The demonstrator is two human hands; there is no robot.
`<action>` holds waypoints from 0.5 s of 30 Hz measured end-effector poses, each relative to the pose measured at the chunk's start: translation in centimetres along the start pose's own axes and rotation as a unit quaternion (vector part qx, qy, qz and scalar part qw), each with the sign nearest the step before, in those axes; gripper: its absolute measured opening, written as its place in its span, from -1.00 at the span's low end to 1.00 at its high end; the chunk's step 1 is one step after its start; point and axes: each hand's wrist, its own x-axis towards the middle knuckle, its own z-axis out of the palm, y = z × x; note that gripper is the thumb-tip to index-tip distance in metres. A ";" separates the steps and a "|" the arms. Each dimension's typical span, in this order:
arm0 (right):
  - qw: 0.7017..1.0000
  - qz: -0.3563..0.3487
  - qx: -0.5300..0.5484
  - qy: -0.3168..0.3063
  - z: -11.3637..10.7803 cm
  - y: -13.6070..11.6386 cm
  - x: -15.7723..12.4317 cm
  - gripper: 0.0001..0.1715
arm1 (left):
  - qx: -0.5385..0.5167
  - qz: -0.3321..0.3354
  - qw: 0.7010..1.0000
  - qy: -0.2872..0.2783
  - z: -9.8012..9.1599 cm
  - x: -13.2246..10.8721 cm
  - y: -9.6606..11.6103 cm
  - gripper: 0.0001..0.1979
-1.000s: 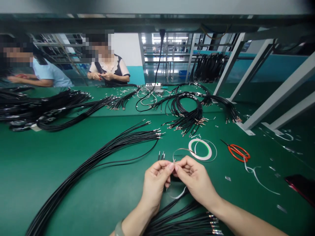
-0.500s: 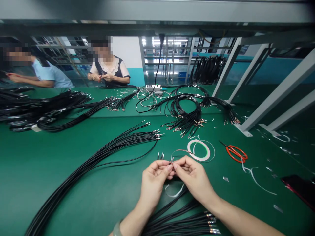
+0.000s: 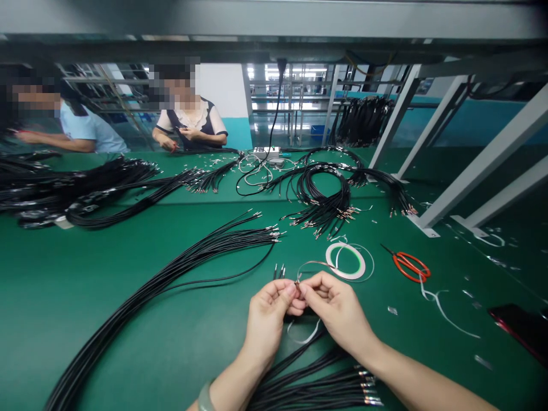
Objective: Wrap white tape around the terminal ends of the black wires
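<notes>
Since the earlier frame, the fingers of the left hand (image 3: 266,317) have shifted slightly at a small copper-coloured tip (image 3: 297,283). Above the green surface (image 3: 205,337), this tip is pinched between left hand and right hand (image 3: 345,314). Thin tape (image 3: 314,262) goes from there to the roll (image 3: 362,266). Far behind stands a blue bin (image 3: 317,132), its content too small to tell.

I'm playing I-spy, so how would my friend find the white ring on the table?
On the big green table, find the person's right hand. Just beyond it, left of the orange-handled scissors, lies a flat ring with a thin strip curling towards that hand. It's whitish with a green inner edge, unlike the black coiled cables behind it.
</notes>
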 end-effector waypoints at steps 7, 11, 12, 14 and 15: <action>1.000 0.001 0.009 -0.009 -0.1 -0.4 0.0 -0.78 | -0.005 -0.014 1.000 -0.012 0.0 -0.1 0.1 -0.78; 0.999 0.013 0.030 -0.019 -0.2 -0.6 0.1 -0.77 | 0.000 -0.018 1.000 -0.011 0.0 -0.1 0.1 -0.76; 0.999 0.015 0.035 -0.023 -0.2 -0.6 0.2 -0.77 | 0.001 -0.017 1.000 -0.012 -0.1 -0.1 0.0 -0.76; 0.998 0.018 0.043 -0.032 -0.2 -0.7 0.3 -0.77 | 0.005 -0.016 1.000 -0.018 -0.1 -0.1 0.0 -0.76; 0.998 0.021 0.047 -0.037 -0.3 -0.6 0.3 -0.77 | 0.007 -0.016 1.000 -0.021 -0.2 0.0 0.0 -0.76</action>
